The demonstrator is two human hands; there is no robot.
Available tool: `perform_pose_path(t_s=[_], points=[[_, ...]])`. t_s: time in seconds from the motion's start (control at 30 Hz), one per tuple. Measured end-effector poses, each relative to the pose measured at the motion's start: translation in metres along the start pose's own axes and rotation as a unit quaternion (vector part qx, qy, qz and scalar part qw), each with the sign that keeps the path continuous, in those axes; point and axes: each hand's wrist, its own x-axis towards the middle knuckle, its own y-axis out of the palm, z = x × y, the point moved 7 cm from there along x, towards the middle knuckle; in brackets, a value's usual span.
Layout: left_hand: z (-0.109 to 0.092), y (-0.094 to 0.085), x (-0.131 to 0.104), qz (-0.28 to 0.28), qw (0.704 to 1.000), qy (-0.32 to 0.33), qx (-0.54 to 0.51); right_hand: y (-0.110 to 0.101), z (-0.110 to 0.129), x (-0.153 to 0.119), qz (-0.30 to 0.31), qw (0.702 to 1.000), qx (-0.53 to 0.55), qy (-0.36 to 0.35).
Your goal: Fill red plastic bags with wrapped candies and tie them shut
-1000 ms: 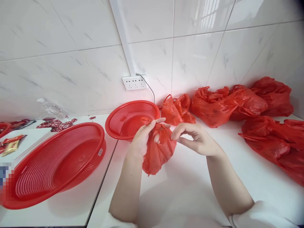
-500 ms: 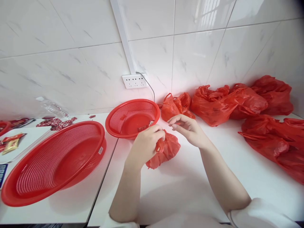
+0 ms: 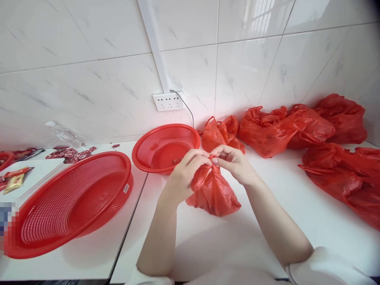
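Observation:
A small red plastic bag [image 3: 216, 194] rests on the white table in front of me, its body bulging and its top gathered. My left hand [image 3: 188, 172] pinches the bag's top from the left side. From the right, my right hand [image 3: 233, 162] grips the same gathered top between thumb and fingers. The fingertips of both hands nearly meet there, and they partly hide the twisted plastic. Just behind my left hand stands a round red basket [image 3: 166, 130] with small wrapped pieces [image 3: 177, 160] inside.
On the left is a large red basket [image 3: 74, 202], tilted. Small red packets [image 3: 71, 154] and a clear plastic bottle [image 3: 65, 134] lie behind it. Several filled red bags [image 3: 267, 132] line the wall at right, with another bag [image 3: 344, 174] nearer. A power socket [image 3: 168, 101] is on the wall.
My right hand has come down and left from hovering open and now grips the bag's top beside my left hand. The bag's top has been drawn up and its body has shifted right.

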Motion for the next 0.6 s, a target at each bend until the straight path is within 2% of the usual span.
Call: perform_pose_path(t_s=[0.1,0.23,0.43,0.6], points=[[0.007,-0.002,-0.002,-0.011,1.0,-0.017,0.024,-0.008,-0.002,0.001,-0.05,0.998,0.027,0.018],[0.011,-0.007,-0.005,-0.038,0.999,-0.002,0.012,-0.014,-0.003,0.0,-0.067,0.994,0.076,0.043],[0.017,-0.016,-0.006,-0.079,0.997,-0.001,0.017,-0.027,-0.007,-0.001,-0.108,0.988,0.092,0.057],[0.022,-0.02,-0.007,-0.071,0.996,0.005,0.057,-0.03,-0.008,0.0,-0.131,0.979,0.139,0.067]])
